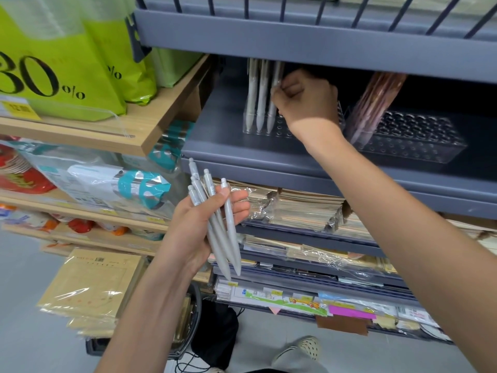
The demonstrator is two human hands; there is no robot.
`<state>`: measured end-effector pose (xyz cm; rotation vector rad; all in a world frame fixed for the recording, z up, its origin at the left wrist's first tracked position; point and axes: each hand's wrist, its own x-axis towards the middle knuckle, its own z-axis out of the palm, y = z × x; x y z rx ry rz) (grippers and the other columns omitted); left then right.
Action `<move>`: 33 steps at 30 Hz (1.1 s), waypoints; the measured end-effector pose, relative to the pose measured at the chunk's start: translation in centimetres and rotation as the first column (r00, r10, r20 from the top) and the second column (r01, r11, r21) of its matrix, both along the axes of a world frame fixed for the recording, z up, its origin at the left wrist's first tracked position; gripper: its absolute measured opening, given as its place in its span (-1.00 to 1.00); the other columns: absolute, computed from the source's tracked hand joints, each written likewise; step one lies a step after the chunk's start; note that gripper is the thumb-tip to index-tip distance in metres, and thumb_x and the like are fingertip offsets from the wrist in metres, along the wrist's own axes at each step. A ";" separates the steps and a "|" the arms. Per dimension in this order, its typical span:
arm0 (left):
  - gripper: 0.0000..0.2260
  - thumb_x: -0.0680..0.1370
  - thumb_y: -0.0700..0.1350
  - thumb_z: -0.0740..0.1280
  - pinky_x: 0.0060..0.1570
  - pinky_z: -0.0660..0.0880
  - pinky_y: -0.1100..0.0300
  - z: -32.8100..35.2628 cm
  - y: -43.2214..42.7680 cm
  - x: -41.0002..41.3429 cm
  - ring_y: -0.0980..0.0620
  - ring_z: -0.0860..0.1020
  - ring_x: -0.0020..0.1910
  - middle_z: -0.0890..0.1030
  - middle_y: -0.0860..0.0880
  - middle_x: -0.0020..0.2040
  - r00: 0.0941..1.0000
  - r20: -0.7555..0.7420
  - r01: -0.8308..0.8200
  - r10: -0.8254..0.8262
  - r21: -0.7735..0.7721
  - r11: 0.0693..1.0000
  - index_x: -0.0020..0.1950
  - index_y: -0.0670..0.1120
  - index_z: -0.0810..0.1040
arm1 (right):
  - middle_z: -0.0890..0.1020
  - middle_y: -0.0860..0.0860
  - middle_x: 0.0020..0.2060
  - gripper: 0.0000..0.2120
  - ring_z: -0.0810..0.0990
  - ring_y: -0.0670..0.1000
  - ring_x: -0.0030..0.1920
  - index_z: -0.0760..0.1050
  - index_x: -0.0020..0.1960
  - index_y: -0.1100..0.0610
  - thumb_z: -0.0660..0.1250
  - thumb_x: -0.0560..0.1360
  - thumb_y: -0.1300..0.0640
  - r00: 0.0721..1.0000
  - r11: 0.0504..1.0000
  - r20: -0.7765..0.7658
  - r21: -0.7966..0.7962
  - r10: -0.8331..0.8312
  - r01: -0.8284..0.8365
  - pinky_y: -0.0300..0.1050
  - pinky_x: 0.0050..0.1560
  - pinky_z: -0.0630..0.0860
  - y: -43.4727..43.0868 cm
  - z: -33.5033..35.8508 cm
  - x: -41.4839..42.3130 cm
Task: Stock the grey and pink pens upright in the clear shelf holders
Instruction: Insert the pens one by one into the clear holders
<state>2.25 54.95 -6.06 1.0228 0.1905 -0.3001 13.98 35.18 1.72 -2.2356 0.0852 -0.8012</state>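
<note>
My left hand [199,224] holds a bunch of several grey pens [217,224] below the grey shelf, tips pointing down. My right hand [304,100] reaches into the shelf, its fingers closed around a grey pen [274,103] standing in the left clear holder [269,129]. Two more grey pens [255,95] stand upright in that holder, to the left of it. To the right, a second clear holder [419,141] with many round holes carries a leaning bundle of pink pens [373,103] at its left end.
The dark grey shelf lip [295,39] hangs low above the holders. Stacks of wrapped notebooks [301,208] fill the shelves below. Green bags [67,63] sit on a wooden shelf [150,122] to the left. A black basket [188,319] rests on the floor.
</note>
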 end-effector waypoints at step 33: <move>-0.63 0.58 -0.10 0.33 -0.04 0.65 0.05 0.9 -3.0 -1.2 -0.29 0.69 0.06 0.69 -0.29 0.11 0.930 0.191 0.311 -0.315 0.052 0.949 0.26 -0.34 0.53 | 0.60 0.06 -0.32 -0.89 0.45 0.01 -0.30 0.64 -0.10 0.20 0.44 0.51 0.15 0.674 0.727 -0.316 0.473 0.668 -0.498 -0.21 -0.30 0.42 -2.8 -1.8 -9.7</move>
